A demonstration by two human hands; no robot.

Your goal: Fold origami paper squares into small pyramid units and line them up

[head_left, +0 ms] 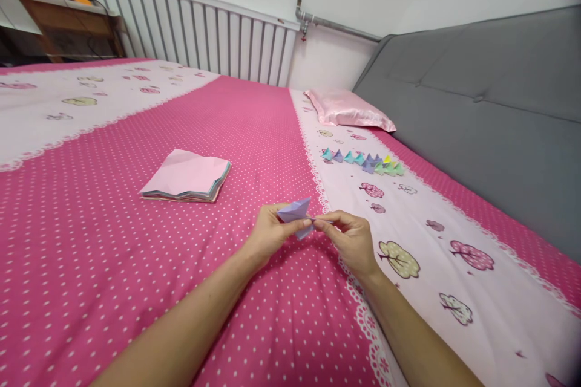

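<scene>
A small piece of folded purple paper (294, 210) is held up over the bed between both hands. My left hand (271, 231) pinches its left side, thumb in front and fingers behind. At its right edge, my right hand (348, 233) grips a thin corner between thumb and forefinger. Beyond the hands, several small folded paper pieces (368, 163) in teal, purple, green and yellow sit in rows on the white strip of the bedcover. To the left lies a stack of square paper sheets (188, 174) with a pink sheet on top.
The pink polka-dot bedcover (254, 121) spreads under everything. A pink satin pillow (347, 109) rests near the grey padded headboard (490, 84) on the right. Along the far wall stand a white radiator (195, 27) and a pipe (340, 25). A wooden desk (72, 21) is at far left.
</scene>
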